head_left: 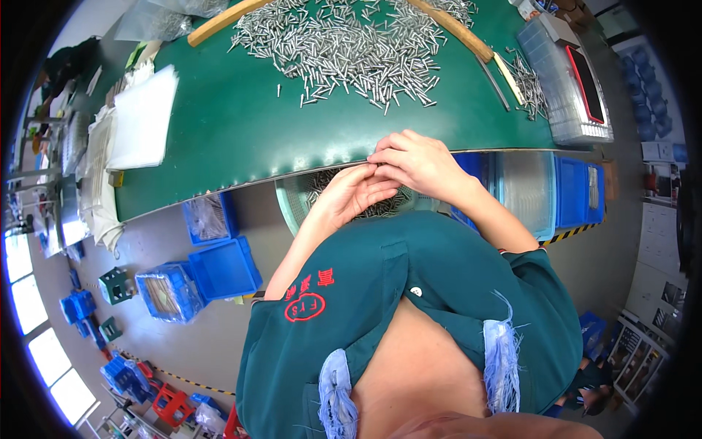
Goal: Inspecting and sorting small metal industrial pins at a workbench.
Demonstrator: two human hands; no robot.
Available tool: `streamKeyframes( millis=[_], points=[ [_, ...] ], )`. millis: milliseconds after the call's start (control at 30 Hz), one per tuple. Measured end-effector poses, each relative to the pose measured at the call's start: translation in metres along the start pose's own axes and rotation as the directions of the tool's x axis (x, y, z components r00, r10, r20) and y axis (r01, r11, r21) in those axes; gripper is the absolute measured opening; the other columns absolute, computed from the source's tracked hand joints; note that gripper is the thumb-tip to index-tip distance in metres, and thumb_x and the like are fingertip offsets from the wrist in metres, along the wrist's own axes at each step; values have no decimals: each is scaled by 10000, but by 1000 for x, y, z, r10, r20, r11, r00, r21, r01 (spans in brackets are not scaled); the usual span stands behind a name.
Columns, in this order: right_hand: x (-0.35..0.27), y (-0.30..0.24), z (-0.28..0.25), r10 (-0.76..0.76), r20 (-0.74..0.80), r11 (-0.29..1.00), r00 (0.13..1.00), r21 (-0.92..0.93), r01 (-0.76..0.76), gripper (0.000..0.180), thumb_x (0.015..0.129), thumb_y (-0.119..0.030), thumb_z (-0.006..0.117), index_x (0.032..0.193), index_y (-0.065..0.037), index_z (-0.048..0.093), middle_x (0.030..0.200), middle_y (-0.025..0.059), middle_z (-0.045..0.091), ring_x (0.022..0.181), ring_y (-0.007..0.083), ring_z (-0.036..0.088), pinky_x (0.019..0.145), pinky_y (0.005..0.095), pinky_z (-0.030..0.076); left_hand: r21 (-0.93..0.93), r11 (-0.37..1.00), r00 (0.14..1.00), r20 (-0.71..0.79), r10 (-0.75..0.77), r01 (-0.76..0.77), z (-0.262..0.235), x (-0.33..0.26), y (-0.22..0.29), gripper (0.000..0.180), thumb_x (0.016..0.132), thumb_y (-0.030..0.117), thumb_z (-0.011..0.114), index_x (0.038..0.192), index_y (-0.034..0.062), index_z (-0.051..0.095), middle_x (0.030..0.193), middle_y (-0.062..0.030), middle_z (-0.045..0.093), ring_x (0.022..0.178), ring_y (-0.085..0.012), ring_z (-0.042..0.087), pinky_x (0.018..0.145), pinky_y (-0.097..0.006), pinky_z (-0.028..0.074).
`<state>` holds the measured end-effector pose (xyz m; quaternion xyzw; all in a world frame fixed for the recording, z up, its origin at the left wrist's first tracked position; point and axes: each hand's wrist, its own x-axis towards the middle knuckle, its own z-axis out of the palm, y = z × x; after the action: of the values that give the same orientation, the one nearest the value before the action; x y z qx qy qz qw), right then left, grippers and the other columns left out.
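My left hand (352,192) is at the front edge of the green-topped table (219,139), palm turned up and fingers curled. My right hand (418,162) lies over its fingertips, thumb and fingers pinched together at the table edge. Whatever the two hands hold between their tips is too small or too hidden to name. Beneath them, a light green basket (292,208) carries many small dark metal parts (319,184), partly covered by my hands. Farther back on the table spreads a big heap of silvery screw-like metal pins (351,55), with a few loose ones at its near side.
Two wooden bars (223,22) (457,31) flank the heap. A smaller pin pile (528,84) lies right, by clear plastic boxes (559,80) carrying a red-edged phone (585,84). White sheets (142,117) lie left. Blue crates (225,269) stand on the floor.
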<state>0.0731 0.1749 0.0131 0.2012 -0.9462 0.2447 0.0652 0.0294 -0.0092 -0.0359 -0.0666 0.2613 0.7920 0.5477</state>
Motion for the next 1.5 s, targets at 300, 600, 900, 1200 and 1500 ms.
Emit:
streamKeyframes(
  millis=[300, 600, 900, 1200, 1500],
  points=[
    [-5, -4, 2, 197, -9, 945, 980, 269, -188, 347, 818, -67, 635, 1157, -133, 601, 969, 42, 588, 853, 194, 603, 710, 291, 500, 428, 901, 987, -104, 121, -65, 13, -7, -5, 356, 998, 239, 414, 1170, -55, 517, 1090, -180, 619, 1018, -254, 629, 851, -332, 533],
    [-1, -18, -17, 287, 56, 644, 956, 728, -236, 369, 860, -49, 620, 1226, -81, 581, 941, 8, 542, 747, 54, 489, 660, 206, 433, 628, 771, 988, -23, 152, -105, 46, -32, 21, 349, 994, 226, 417, 1142, -55, 560, 1018, -165, 655, 943, -219, 654, 796, -301, 536],
    [-4, -24, -24, 286, 83, 530, 955, 817, -230, 365, 845, -67, 633, 1207, -81, 592, 939, 22, 546, 751, 73, 504, 659, 220, 444, 695, 710, 984, -21, 176, -112, 53, -41, 23, 304, 986, 199, 435, 1087, -41, 592, 973, -143, 667, 843, -183, 669, 725, -280, 546],
    [-4, -25, -22, 280, 73, 507, 957, 836, -212, 361, 847, -72, 636, 1206, -79, 594, 946, 16, 550, 749, 60, 487, 664, 207, 431, 722, 681, 980, -21, 196, -121, 55, -43, 23, 277, 987, 187, 438, 1058, -26, 600, 928, -110, 672, 805, -150, 664, 702, -255, 537],
    [-5, -24, -16, 292, 108, 380, 950, 899, -218, 381, 855, -71, 634, 1231, -75, 576, 951, -16, 557, 724, 27, 459, 641, 181, 411, 720, 684, 984, -7, 178, -118, 55, -42, 24, 310, 988, 217, 440, 1068, -37, 599, 913, -133, 678, 795, -167, 670, 699, -262, 539]
  ],
)
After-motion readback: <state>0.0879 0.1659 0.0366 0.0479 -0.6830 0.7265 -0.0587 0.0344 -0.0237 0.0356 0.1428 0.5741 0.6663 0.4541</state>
